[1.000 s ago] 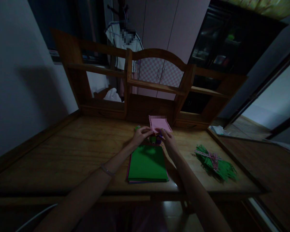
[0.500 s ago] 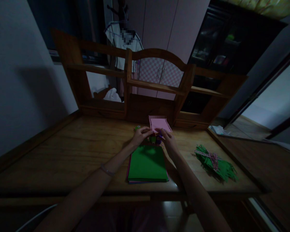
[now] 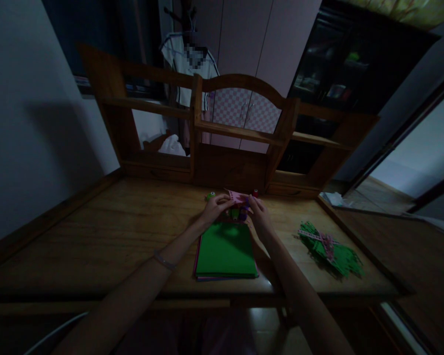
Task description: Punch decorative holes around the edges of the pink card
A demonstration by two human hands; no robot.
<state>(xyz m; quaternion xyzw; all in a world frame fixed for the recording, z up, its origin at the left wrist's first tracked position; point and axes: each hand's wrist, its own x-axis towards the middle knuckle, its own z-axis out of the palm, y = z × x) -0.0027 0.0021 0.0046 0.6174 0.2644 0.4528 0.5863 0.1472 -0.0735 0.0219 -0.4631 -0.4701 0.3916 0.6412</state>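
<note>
Over the middle of the desk, my left hand pinches the left side of a small pink paper with dark spots along its edge. My right hand has its fingers closed on the paper's right side. The sheet is tilted, so only a narrow band of it shows. Just below it, partly hidden between the hands, are a small green object and a purple object; I cannot make out their kind. A stack of coloured sheets with green on top lies nearer to me.
A small green item stands beyond my left hand, a small red one beyond my right. On the right lies a pile of green paper strips with pink strips on it. A wooden shelf rises at the desk's back.
The pink paper has tipped or folded down, so much less of its face shows. The red item behind it has come into view. Both hands have barely moved.
</note>
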